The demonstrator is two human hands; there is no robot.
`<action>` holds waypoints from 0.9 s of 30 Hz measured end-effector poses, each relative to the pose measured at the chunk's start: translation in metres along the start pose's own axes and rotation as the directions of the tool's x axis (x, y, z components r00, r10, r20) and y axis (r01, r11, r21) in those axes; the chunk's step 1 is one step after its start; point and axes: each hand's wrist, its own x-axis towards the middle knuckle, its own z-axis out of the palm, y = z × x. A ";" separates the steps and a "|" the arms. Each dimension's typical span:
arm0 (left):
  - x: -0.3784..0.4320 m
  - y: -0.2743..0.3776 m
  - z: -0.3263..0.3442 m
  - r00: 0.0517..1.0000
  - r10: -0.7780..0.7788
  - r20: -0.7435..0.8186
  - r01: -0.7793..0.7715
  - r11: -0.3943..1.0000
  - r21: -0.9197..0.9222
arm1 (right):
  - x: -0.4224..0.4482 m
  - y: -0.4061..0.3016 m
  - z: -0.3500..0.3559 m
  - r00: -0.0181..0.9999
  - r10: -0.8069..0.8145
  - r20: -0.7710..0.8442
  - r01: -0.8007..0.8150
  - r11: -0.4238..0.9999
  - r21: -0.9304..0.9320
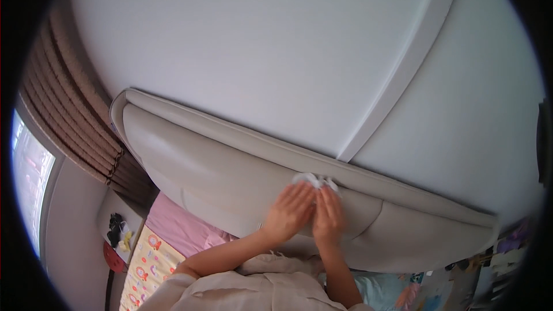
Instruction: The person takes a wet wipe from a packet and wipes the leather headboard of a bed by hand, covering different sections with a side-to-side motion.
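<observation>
A crumpled white cloth or tissue (pixel 312 179) lies against the beige padded headboard (pixel 216 155), near the seam below its top edge. My left hand (pixel 289 212) presses flat on it, fingers together and pointing up the headboard. Beside it, my right hand (pixel 329 218) also rests on the white cloth, its fingers stretched out and slightly blurred. The two hands nearly touch at the fingertips, and the cloth shows beyond them. How firmly either hand grips the cloth is hidden.
A pale wall with a white vertical strip (pixel 399 69) rises behind the headboard. Brown curtains (pixel 69 95) hang at left, above a small table (pixel 137 220) with dark and yellow items. Pink bedding (pixel 173 220) and a patterned yellow sheet (pixel 149 263) lie below.
</observation>
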 end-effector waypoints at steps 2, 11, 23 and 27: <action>0.004 0.014 0.020 0.997 0.075 0.034 -0.075 0.997 -0.015 | -0.014 0.019 -0.019 1.000 0.003 -0.014 -0.004 0.999 -0.037; 0.036 0.074 0.094 0.923 0.368 0.114 -0.363 0.930 -0.063 | -0.052 0.071 -0.071 0.961 0.262 -0.087 -0.275 0.934 -0.226; 0.008 0.008 0.027 0.971 0.228 0.077 -0.230 0.973 0.030 | -0.022 0.014 -0.031 0.983 0.110 0.145 -0.065 0.956 -0.285; -0.009 -0.027 -0.012 0.998 0.055 0.018 -0.058 0.983 0.176 | -0.005 -0.016 0.012 0.985 -0.016 0.169 0.046 0.983 -0.176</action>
